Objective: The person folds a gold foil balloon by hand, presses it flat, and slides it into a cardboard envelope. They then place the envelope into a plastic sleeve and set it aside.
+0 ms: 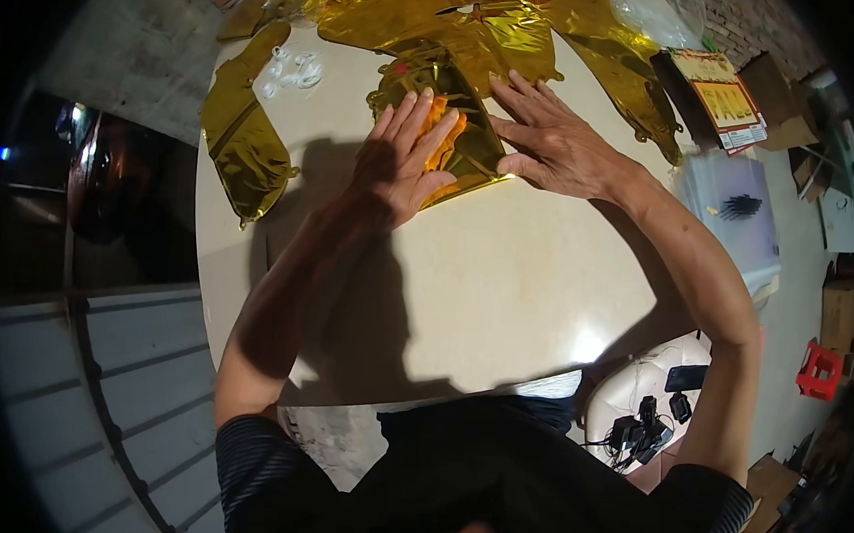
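Note:
A folded gold foil balloon (471, 135) lies flat on the pale table, under and between my two hands. My left hand (398, 156) rests palm down at its left side, fingers stretched out. Beside those fingers is a crumpled orange piece (447, 144), partly covered, whose kind I cannot make out. On the balloon's right edge my right hand (556, 144) lies with its fingers spread. More flat gold foil balloons (400, 16) are spread along the far side of the table, and another gold foil balloon (247, 135) lies at the left.
Thin clear-white coils (293, 68) lie on the table (502, 298) at the far left. A printed box (720, 98) and clear plastic bags (734, 213) are at the right. A chair (646, 381) with black adapters stands close by; a red stool (820, 369) is farther right.

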`<state>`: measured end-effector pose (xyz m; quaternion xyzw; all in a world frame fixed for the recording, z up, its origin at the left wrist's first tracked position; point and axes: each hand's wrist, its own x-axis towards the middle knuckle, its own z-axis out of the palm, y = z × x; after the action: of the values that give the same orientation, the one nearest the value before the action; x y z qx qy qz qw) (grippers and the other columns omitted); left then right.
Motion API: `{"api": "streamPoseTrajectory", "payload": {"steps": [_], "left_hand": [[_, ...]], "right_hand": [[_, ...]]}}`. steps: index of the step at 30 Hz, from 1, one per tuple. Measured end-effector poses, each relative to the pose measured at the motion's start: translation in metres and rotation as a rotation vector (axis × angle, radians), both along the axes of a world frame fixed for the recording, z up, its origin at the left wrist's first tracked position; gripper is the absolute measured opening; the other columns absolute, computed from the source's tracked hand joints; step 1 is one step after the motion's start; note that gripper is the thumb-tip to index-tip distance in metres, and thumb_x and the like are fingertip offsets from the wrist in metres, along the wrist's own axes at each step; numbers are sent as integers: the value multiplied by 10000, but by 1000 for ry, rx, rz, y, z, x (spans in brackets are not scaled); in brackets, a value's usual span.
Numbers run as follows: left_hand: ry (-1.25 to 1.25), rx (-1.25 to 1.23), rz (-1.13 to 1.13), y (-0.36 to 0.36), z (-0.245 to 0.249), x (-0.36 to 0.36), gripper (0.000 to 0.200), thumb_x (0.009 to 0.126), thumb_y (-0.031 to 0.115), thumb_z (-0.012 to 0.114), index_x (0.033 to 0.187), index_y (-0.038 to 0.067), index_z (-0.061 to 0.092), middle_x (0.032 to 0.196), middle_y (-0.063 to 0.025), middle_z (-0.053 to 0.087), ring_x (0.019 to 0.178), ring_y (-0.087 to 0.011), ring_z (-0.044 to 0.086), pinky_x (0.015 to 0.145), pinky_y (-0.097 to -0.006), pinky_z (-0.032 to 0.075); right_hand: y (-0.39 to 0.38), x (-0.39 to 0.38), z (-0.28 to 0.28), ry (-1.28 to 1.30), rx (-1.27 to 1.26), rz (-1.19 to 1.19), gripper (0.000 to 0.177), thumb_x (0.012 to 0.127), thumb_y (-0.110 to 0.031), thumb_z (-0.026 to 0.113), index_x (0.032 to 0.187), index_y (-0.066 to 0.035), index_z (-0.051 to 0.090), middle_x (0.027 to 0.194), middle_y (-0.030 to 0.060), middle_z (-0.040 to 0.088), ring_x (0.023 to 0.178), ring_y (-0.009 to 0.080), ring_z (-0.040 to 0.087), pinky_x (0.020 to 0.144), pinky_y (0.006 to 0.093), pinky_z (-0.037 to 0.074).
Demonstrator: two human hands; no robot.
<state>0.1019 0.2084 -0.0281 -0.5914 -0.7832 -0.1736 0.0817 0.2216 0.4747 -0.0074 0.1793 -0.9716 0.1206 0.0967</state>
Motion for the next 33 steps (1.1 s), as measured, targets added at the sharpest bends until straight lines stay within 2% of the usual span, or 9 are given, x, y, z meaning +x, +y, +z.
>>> {"api": "streamPoseTrajectory", "payload": {"steps": [1,8,10,20,23,25,30,32,33], "left_hand": [[-28,-16,5,0,-1,0,817,923,245,726,1618,132,312,1664,-238,233,1543,-436,214,1248,-562,189],[-4,-31,2,2,-6,-1,789,924,213,714,1613,160,334,1666,-214,239,1543,-422,205,1256,-556,169],[40,-85,7,1,-4,-2,725,945,344,703,1582,174,403,1643,-198,289,1516,-435,240,1235,-571,199],[48,-73,-7,0,-4,-2,785,928,333,727,1593,138,358,1647,-177,280,1512,-435,242,1236,-577,197],[4,-39,-16,0,-3,-1,818,915,320,742,1598,133,335,1649,-170,273,1516,-424,242,1235,-576,202],[11,-18,-11,1,-2,1,824,910,316,747,1599,142,330,1650,-167,274,1525,-413,233,1234,-574,207],[41,-58,-13,1,-2,0,831,903,304,756,1597,141,328,1648,-169,285,1530,-409,233,1235,-577,203],[47,-70,-7,1,-1,0,832,903,302,756,1597,141,327,1648,-170,286,1528,-409,238,1235,-579,200],[30,-69,1,1,0,-1,830,908,311,748,1599,139,323,1650,-170,284,1528,-408,242,1236,-578,200]], "right_hand": [[-1,0,1,-19,-2,11,734,992,-630,498,1396,-28,614,1680,200,240,1572,386,158,1276,539,161],[-4,-2,4,-11,61,22,743,979,-654,493,1339,-24,654,1684,198,227,1570,393,162,1278,540,158],[-5,-2,4,2,55,1,766,971,-664,494,1371,-26,632,1680,208,231,1567,402,163,1275,549,160],[-3,-1,-2,42,30,20,808,963,-678,490,1428,-23,583,1680,216,223,1570,404,147,1276,548,150],[-8,-6,3,37,12,34,816,962,-693,476,1336,14,637,1680,217,218,1574,398,133,1281,540,147],[-9,-8,4,-28,77,64,821,958,-708,462,1192,44,693,1681,217,210,1575,395,123,1284,537,147],[-11,-9,5,-89,203,31,919,943,-786,374,1338,-6,657,1684,215,199,1579,384,108,1292,527,118],[-8,-5,1,17,1,101,807,940,-697,511,1192,45,700,1680,217,213,1572,398,137,1280,549,154],[-6,-2,-1,18,2,97,807,940,-697,511,1192,45,700,1680,217,213,1572,398,137,1280,549,154]]}}
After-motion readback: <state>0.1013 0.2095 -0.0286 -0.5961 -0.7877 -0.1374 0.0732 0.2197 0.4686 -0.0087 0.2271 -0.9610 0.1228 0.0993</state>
